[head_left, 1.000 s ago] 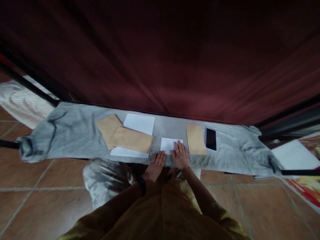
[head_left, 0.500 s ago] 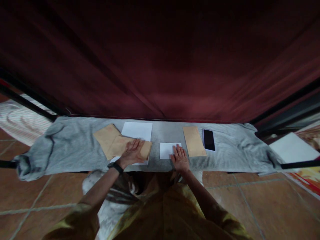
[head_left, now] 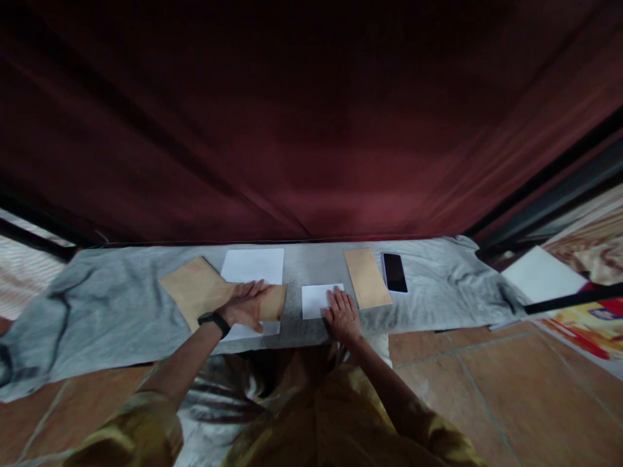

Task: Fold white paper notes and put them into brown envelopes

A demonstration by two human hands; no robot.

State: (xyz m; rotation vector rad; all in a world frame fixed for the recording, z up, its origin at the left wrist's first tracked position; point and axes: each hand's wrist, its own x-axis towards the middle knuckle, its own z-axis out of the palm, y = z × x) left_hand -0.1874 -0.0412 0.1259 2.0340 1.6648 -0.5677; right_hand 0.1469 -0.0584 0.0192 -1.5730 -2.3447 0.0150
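My left hand (head_left: 247, 306) lies with its fingers stretched over a brown paper envelope (head_left: 275, 302), pressing it flat. Under and left of it is another brown envelope (head_left: 187, 285), set at a slant. A white sheet of paper (head_left: 253, 264) shows beyond these envelopes, and white paper also shows at the near side of the hand. My right hand (head_left: 343, 316) rests flat, fingers out, on the right part of a small white piece of paper (head_left: 313, 301). To the right of that hand lies a separate brown envelope (head_left: 368, 277).
A grey cloth (head_left: 121, 298) covers the narrow table. A phone (head_left: 394, 272) lies on it at the right. Behind hangs a dark red curtain (head_left: 311, 162). At far right are a white board-like item (head_left: 542, 275) and a dark metal bar (head_left: 574, 302).
The view has shifted, so the table's things sit further left. My left hand has turned slightly on the envelope, its thumb now spread towards me. My right hand stays on the small paper.
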